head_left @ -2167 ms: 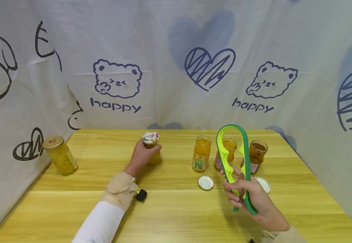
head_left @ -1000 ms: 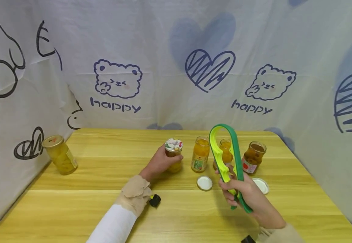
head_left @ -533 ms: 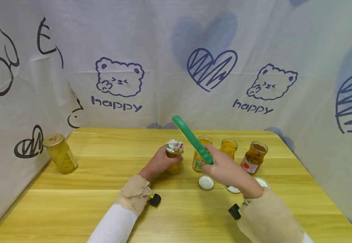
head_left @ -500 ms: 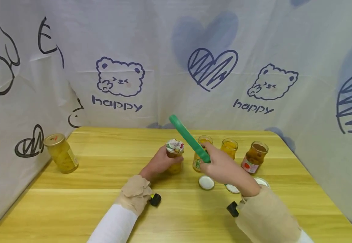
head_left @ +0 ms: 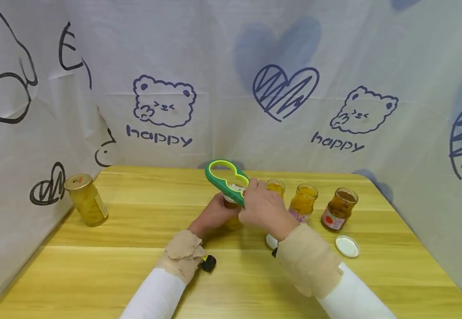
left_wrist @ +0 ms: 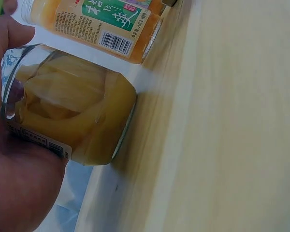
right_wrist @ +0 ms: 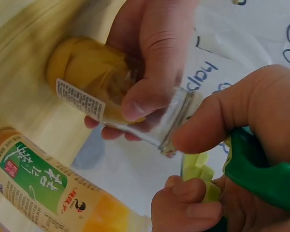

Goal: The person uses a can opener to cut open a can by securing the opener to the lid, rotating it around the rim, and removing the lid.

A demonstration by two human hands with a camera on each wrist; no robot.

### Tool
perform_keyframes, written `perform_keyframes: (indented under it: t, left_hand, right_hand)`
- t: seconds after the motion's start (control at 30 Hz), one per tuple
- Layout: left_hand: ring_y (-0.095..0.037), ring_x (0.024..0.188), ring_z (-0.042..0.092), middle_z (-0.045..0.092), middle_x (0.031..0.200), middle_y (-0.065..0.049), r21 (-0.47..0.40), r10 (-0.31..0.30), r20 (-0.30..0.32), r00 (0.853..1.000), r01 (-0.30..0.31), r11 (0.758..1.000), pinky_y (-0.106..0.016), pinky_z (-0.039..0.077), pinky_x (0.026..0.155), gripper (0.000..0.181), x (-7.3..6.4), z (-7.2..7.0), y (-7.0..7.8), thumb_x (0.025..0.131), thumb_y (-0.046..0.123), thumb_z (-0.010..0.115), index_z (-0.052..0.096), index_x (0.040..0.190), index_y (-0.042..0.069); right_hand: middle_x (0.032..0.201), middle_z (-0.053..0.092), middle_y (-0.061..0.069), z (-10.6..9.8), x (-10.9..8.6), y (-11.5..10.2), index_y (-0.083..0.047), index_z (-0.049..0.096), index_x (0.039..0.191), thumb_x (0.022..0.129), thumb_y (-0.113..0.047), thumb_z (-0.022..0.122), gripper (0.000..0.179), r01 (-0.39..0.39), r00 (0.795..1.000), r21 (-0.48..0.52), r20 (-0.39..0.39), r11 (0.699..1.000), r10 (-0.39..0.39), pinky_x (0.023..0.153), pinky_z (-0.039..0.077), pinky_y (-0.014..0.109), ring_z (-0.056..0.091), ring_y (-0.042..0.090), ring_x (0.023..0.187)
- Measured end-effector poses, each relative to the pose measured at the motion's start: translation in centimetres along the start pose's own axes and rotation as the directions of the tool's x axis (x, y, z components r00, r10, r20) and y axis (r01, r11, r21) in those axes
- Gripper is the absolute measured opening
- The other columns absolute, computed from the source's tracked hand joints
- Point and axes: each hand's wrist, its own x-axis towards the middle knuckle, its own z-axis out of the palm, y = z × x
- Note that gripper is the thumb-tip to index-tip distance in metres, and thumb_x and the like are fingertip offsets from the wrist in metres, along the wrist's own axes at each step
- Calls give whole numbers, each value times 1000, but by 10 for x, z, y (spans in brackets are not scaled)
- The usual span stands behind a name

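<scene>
Right grip clasping green opener, now at jar lid, left grip clasping jar

In the head view, the table is seen from above, faced forward and down towards its far edge and both far corners. In both wrist views, turned sideways and set close, the gripped jar and green-labelled jar are shared.

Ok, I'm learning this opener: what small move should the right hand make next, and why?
Probably seat the green opener squarely around the lid: the right hand holds it over the jar, the lid shows partly through its opening, and the left hand grips the jar.
</scene>
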Motion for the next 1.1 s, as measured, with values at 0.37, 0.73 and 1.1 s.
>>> perform_keyframes:
  t: [0.37, 0.73, 1.1]
  left_hand:
    - [-17, 123, 61, 61, 141, -22, -28, -22, -13, 1000, 21, 999, -26, 51, 103, 52, -2, 1, 4, 93, 2, 69, 54, 143, 1]
    - [-14, 120, 61, 61, 140, -23, -15, -4, -2, 1000, 4, 1000, -27, 51, 105, 53, -3, 0, 4, 92, -1, 68, 54, 143, 0]
    - [-21, 123, 60, 63, 137, -22, 57, 22, -59, 998, -19, 998, -30, 48, 108, 50, 0, 4, 4, 89, -1, 67, 57, 138, -2]
  right_hand:
    - [122, 57, 22, 4, 7, -9, 8, 43, 139, 86, -28, 66, 67, -64, 993, -94, 93, 994, 73, 78, 58, 46, 60, 31, 84]
    - [165, 29, 31, -7, 7, -20, 11, 4, 162, 92, -26, 63, 98, -13, 964, -157, 259, 987, 54, 80, 59, 43, 62, 30, 89]
    - [158, 33, 36, -6, 7, -28, 18, 13, 157, 91, -29, 64, 96, 22, 971, -275, 234, 961, 45, 93, 59, 48, 59, 36, 109]
